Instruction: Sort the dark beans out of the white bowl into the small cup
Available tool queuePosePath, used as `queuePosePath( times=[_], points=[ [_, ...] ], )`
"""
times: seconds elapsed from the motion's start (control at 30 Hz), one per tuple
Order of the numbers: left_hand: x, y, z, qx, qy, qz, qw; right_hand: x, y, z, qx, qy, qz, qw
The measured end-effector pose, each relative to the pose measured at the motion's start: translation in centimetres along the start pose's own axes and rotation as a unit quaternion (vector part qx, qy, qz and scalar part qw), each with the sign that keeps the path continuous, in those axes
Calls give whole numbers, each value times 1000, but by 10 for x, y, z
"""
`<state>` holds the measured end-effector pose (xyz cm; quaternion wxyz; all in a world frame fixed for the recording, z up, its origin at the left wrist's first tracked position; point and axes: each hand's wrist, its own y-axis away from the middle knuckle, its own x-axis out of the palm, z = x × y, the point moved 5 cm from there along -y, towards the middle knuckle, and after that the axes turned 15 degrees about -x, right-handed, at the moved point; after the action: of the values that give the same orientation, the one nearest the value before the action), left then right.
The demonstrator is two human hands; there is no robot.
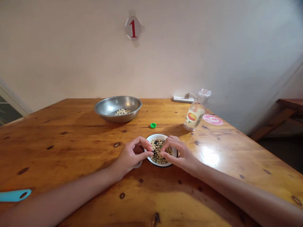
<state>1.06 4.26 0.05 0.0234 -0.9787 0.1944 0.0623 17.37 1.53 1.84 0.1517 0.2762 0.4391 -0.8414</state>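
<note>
**Writing:** red numeral "1" on round plaque [133,27] on wall, above table. Glass bottle [194,110] has cream label w/ orange oval; label's small print unreadable from here.

**On hand:** my L hand [129,154] & R hand [180,154] both over small white bowl [157,136], fingers curled in, tips nearly meeting above its middle. Dark bean sits right at my L fingertips [151,148], but can't tell if either hand is gripping it. Bowl is on wooden table [71,148], just in front of me, btwn my wrists. R hand's heel near bowl's R rim; L thumb over its L rim. Bowl is round, so no long axis; full of pale round beans [157,159] mixed w/ dark ones.

**Nearby:** green bottle cap [153,125] lying just past bowl. Bottle stands beyond it to R, no cap on, neck leaning R in view. Steel mixing bowl [105,108] far L of centre, w/ mixed grains [122,112] inside. White power strip [183,99] at wall. Pink round sticker [212,119] on table, R. Blue handle w/ hole [14,195] at L edge, lying approx crosswise to me. Wooden bench [284,108] at far R.
</note>
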Motion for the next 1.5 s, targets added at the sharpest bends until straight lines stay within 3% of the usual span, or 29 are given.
queuePosePath(
  times=[0.37,0.47,0.57,0.73,1.03,1.27,1.5],
  points=[
    [7,5,3,0,-63,26,998,5,-1,0,-35,43,34,998],
    [6,11,-5,51,-160,-25,985,6,-2,3,-59,70,47,995],
    [6,20,-18,137,-265,-86,951,7,-3,9,-95,104,59,988],
    [9,27,-25,201,-333,-112,914,8,-5,13,-86,90,61,990],
    [1,27,-27,235,-335,-88,908,3,-5,7,-50,34,31,998],
    [-23,21,-38,206,-264,-93,938,-7,-2,-5,15,5,-31,999],
    [-18,23,-47,241,-312,-48,918,0,-2,1,3,24,2,1000]
  ],
)
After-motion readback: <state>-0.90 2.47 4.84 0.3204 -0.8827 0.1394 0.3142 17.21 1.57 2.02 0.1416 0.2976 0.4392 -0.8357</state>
